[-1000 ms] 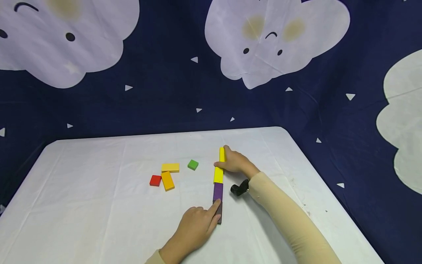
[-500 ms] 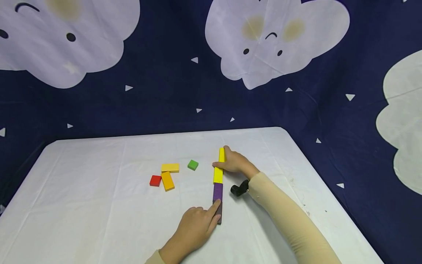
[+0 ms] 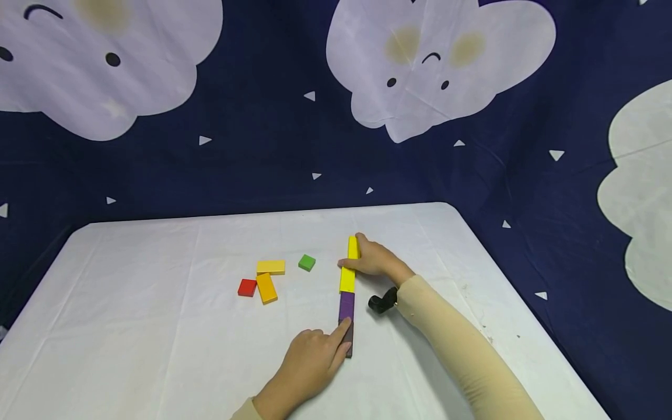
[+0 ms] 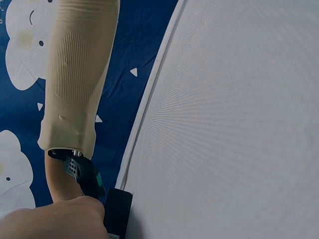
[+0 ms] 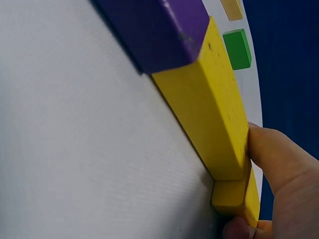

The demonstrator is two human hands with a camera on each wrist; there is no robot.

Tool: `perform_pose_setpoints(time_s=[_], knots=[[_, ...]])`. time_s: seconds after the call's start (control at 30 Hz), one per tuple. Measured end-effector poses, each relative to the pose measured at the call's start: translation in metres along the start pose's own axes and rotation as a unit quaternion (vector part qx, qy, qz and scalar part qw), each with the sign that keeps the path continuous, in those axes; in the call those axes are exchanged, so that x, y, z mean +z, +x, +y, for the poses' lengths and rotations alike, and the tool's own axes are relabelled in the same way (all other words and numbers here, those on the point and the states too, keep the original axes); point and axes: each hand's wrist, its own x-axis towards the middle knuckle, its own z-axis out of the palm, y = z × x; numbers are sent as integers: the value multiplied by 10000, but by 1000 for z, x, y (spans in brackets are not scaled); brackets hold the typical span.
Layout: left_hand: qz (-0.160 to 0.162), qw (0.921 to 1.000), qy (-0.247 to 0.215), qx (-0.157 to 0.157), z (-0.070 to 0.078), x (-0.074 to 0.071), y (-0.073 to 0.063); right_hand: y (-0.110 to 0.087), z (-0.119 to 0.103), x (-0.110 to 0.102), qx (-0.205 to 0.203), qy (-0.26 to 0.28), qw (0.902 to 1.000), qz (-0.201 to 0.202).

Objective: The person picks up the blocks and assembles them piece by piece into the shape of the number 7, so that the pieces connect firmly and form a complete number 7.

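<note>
Right arm pose: sleeved forearm extended forward and across from my right; right hand (image 3: 373, 258) low over the white-covered table (image 3: 131, 326), at the far end of the block row.
Right grip: thumb and a finger pinch the far yellow block (image 3: 353, 247) from opposite sides, the gap set to the block's width.
Left arm pose: forearm angled in from the lower edge; left hand (image 3: 314, 359) beside the near end of the row, index finger extended.
Left grip: index finger and thumb rest on the dark block (image 3: 349, 344); I cannot tell whether they pinch it. My other fingers are folded, partly hidden.
Block row: dark block nearest me, then purple block (image 3: 346, 305), near yellow block (image 3: 347, 281), far yellow block, one line leading away.
Loose blocks: green (image 3: 307, 263), left of the row.
Right wrist fitting: black camera (image 3: 383, 300) at the cuff.
</note>
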Motion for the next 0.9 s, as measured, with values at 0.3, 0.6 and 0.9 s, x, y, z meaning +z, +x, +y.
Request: perform_pose_setpoints(time_s=[0.3, 0.6, 0.9], knots=[[-78, 9999, -101, -40, 0, -1, -2, -3, -1, -1, -189, 201, 9996, -57], [-233, 9997, -35, -21, 3, -1, -7, -9, 4, 3, -301, 270, 9992, -39], [-467, 9986, -167, -161, 8, -3, -10, -14, 5, 7, -375, 255, 9990, 60]])
